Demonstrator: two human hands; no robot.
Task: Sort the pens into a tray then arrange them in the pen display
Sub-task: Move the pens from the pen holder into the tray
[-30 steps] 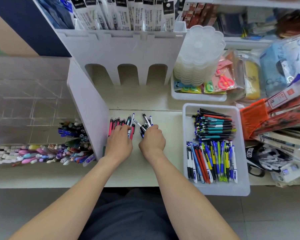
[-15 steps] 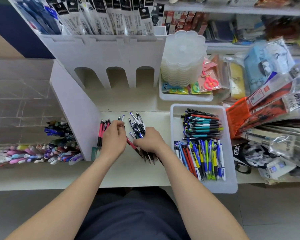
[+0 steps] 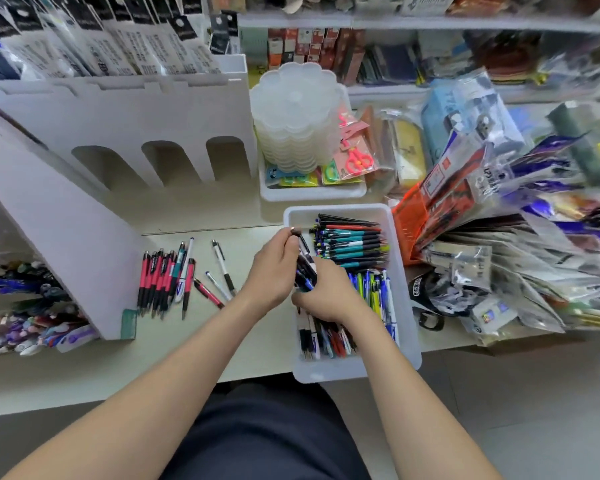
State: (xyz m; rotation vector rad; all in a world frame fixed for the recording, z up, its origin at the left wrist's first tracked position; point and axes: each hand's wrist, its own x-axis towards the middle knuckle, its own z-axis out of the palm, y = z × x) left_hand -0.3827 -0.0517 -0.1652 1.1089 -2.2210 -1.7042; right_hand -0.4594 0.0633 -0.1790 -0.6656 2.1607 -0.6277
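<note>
A white tray (image 3: 405,258) on the counter holds a stack of teal and black pens (image 3: 350,244) at its far end and mixed coloured pens (image 3: 374,295) nearer me. Over its left rim my left hand (image 3: 272,268) and my right hand (image 3: 326,297) together grip a bundle of dark pens (image 3: 305,268); the left fingertips pinch the bundle's top end. A row of pink and black pens (image 3: 161,280) lies on the counter by the white pen display (image 3: 59,237). A few loose pens (image 3: 219,271) lie between that row and the tray.
Stacked clear plastic lids (image 3: 295,116) and packaged scissors (image 3: 355,157) stand in a white bin behind the tray. An orange basket (image 3: 409,223) and piled plastic-wrapped packets (image 3: 520,244) crowd the right. More pens (image 3: 32,306) lie left of the display wall.
Both hands lifted a bundle of dark pens off the counter and carried it right, to the tray's left rim. The camera view shifted right.
</note>
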